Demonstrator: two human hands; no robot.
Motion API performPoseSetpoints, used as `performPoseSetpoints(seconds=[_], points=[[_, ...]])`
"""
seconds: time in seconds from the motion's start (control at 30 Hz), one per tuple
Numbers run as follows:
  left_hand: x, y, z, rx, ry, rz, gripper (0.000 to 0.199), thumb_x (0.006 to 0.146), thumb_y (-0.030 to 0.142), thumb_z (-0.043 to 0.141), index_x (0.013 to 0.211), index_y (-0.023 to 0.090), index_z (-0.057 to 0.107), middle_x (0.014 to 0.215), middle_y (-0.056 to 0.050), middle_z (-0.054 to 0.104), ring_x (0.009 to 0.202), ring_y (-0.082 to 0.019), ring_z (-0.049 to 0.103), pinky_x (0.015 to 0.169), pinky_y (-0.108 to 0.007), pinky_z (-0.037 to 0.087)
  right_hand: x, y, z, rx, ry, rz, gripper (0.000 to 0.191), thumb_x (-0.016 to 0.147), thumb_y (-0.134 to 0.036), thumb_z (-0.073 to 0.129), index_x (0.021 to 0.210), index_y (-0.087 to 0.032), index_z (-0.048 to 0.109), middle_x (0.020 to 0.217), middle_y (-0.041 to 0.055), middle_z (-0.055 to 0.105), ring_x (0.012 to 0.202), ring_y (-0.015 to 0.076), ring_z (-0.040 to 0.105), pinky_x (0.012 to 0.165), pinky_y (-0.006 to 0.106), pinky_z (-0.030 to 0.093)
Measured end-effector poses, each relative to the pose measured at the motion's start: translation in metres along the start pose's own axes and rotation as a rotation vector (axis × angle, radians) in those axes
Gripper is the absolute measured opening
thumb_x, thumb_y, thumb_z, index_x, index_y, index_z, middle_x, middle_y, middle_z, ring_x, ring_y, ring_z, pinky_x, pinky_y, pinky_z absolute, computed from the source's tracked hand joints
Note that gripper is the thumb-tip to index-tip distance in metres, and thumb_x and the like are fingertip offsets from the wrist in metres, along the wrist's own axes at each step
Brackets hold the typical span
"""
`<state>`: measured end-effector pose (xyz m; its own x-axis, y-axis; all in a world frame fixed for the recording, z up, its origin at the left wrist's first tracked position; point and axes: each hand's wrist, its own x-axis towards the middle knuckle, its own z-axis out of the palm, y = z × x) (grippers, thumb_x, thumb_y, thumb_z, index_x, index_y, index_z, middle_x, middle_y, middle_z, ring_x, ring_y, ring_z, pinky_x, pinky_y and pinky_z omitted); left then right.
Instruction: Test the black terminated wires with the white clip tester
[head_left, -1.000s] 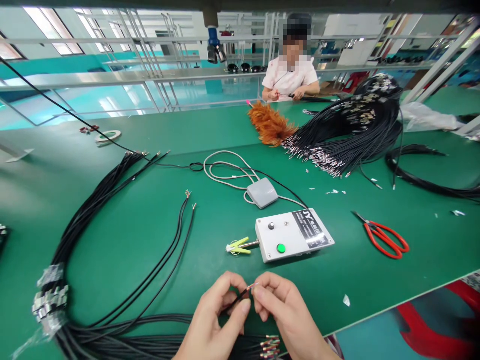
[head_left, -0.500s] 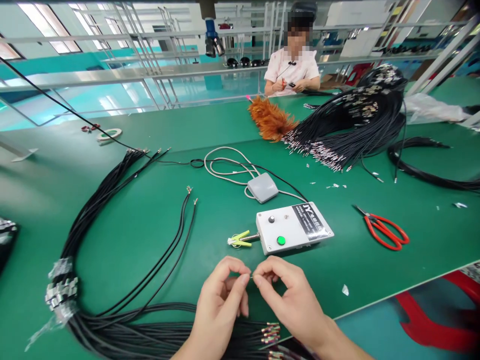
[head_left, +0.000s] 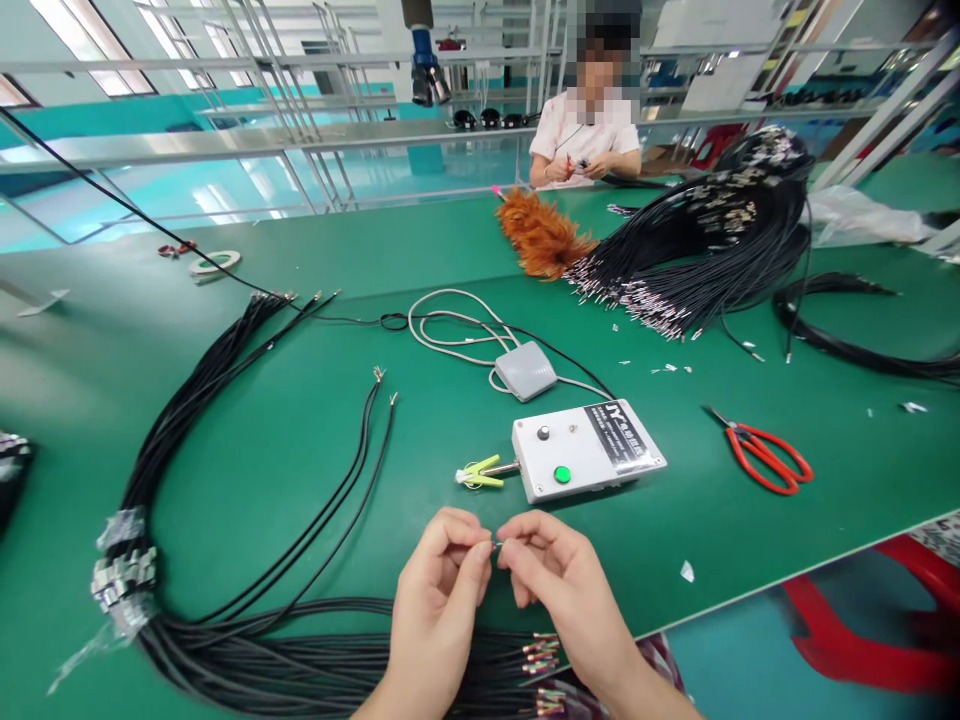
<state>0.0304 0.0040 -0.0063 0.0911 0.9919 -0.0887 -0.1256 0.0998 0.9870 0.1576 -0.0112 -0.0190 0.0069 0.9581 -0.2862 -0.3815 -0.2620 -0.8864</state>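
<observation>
My left hand [head_left: 442,600] and my right hand [head_left: 562,590] pinch with fingertips almost touching, near the table's front edge. Between them shows a tiny wire end [head_left: 496,546], with each hand's fingertips at one side of it; most of it is hidden. Just beyond my hands lies a white control box [head_left: 581,450] with a green button, and a yellow-green clip [head_left: 480,472] sticks out on its left. A bundle of black cables [head_left: 300,655] passes beneath my hands, its stripped coloured ends [head_left: 541,652] fanned out below my right hand.
Red-handled scissors [head_left: 772,460] lie at the right. Behind the box is a grey pedal [head_left: 526,371] with its looped cord. A large black cable pile [head_left: 697,240] and an orange feather duster [head_left: 540,235] lie farther back. Across the table sits a person [head_left: 585,140].
Both hands have shifted slightly, and the fingertips of my right hand moved a little left and up. The view has tilted slightly. Across the table, the person's hands have moved a little.
</observation>
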Motion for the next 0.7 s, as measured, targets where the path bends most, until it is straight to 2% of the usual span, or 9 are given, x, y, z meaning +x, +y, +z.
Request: performPoseSetpoints(seconds=[0.13, 0.23, 0.3, 0.33, 0.4, 0.5, 0.6, 0.7], points=[[0.001, -0.001, -0.004, -0.121, -0.033, -0.109, 0.024, 0.082, 0.037, 0.07, 0.077, 0.017, 0.059, 0.078, 0.002, 0.052, 0.049, -0.004, 0.042, 0.046, -0.018, 0.037, 0.001, 0.004, 0.006, 0.087, -0.004, 0.033, 0.032, 0.072, -0.043, 0.079, 0.077, -0.015, 0.066, 0.059, -0.0045, 0.055, 0.046, 0.0046, 0.043, 0.049, 0.02, 0.031], [0.004, 0.002, -0.005, -0.177, -0.167, -0.212, 0.024, 0.082, 0.037, 0.071, 0.093, 0.017, 0.063, 0.075, 0.002, 0.056, 0.054, -0.007, 0.051, 0.053, -0.019, 0.041, 0.001, 0.007, 0.007, 0.177, -0.034, 0.095, 0.032, 0.071, -0.043, 0.08, 0.077, -0.015, 0.067, 0.057, -0.0054, 0.054, 0.045, 0.0037, 0.039, 0.048, 0.02, 0.027], [0.006, 0.004, -0.003, -0.166, -0.252, -0.226, 0.024, 0.079, 0.035, 0.074, 0.091, 0.016, 0.065, 0.075, 0.002, 0.056, 0.058, -0.011, 0.059, 0.057, -0.022, 0.046, 0.001, 0.008, 0.006, 0.183, -0.03, 0.116, 0.033, 0.068, -0.043, 0.082, 0.076, -0.015, 0.068, 0.058, -0.0053, 0.054, 0.045, 0.0036, 0.037, 0.047, 0.02, 0.025], [0.007, 0.004, -0.003, -0.157, -0.258, -0.217, 0.022, 0.077, 0.035, 0.075, 0.086, 0.016, 0.066, 0.075, 0.002, 0.055, 0.057, -0.011, 0.06, 0.057, -0.022, 0.046, 0.002, 0.007, 0.005, 0.166, -0.028, 0.114, 0.034, 0.067, -0.044, 0.082, 0.076, -0.015, 0.067, 0.058, -0.005, 0.054, 0.045, 0.0038, 0.038, 0.047, 0.02, 0.025], [0.009, 0.002, -0.001, -0.152, -0.188, -0.201, 0.022, 0.077, 0.034, 0.076, 0.078, 0.015, 0.065, 0.074, 0.003, 0.054, 0.049, -0.006, 0.053, 0.049, -0.019, 0.04, 0.004, 0.006, 0.001, 0.092, -0.025, 0.087, 0.035, 0.068, -0.046, 0.081, 0.075, -0.015, 0.067, 0.058, -0.0048, 0.054, 0.045, 0.0048, 0.04, 0.047, 0.02, 0.028], [0.01, -0.007, -0.001, -0.153, -0.072, -0.213, 0.023, 0.078, 0.034, 0.074, 0.08, 0.015, 0.062, 0.064, 0.004, 0.055, 0.042, -0.004, 0.044, 0.042, -0.016, 0.032, 0.006, 0.002, -0.005, -0.074, -0.025, 0.015, 0.035, 0.073, -0.049, 0.075, 0.073, -0.016, 0.064, 0.056, -0.0046, 0.054, 0.047, 0.0075, 0.046, 0.049, 0.022, 0.035], [0.009, -0.015, -0.002, -0.083, -0.08, -0.193, 0.024, 0.079, 0.037, 0.071, 0.081, 0.017, 0.058, 0.054, 0.005, 0.054, 0.042, -0.009, 0.051, 0.042, -0.019, 0.038, 0.006, -0.001, -0.011, -0.294, -0.018, -0.056, 0.026, 0.081, -0.043, 0.068, 0.076, -0.018, 0.063, 0.063, -0.0022, 0.058, 0.052, 0.0105, 0.051, 0.051, 0.024, 0.04], [0.006, -0.021, -0.004, 0.106, -0.104, -0.12, 0.017, 0.085, 0.035, 0.062, 0.082, 0.018, 0.059, 0.05, 0.006, 0.051, 0.042, -0.011, 0.052, 0.043, -0.02, 0.039, 0.006, -0.001, -0.016, -0.574, -0.009, -0.195, 0.018, 0.09, -0.032, 0.057, 0.079, -0.019, 0.063, 0.074, 0.0006, 0.061, 0.059, 0.0121, 0.055, 0.056, 0.025, 0.042]])
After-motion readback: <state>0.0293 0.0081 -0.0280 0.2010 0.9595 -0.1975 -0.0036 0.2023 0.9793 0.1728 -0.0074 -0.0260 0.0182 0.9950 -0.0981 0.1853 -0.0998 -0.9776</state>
